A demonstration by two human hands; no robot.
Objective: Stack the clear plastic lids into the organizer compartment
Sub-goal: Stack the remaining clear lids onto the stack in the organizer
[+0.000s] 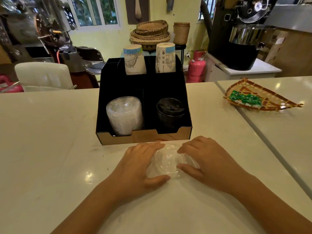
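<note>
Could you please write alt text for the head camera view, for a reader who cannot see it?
Both hands, left hand and right hand, cup loose clear lids on a white counter. Beyond them, a black organizer holds a stack of clear lids front left and black lids front right.

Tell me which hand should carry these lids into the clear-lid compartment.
Left, probably. Both the left hand and right hand cup the loose lids, but the clear stack sits in the organizer's left front compartment, straight ahead of it.
</note>
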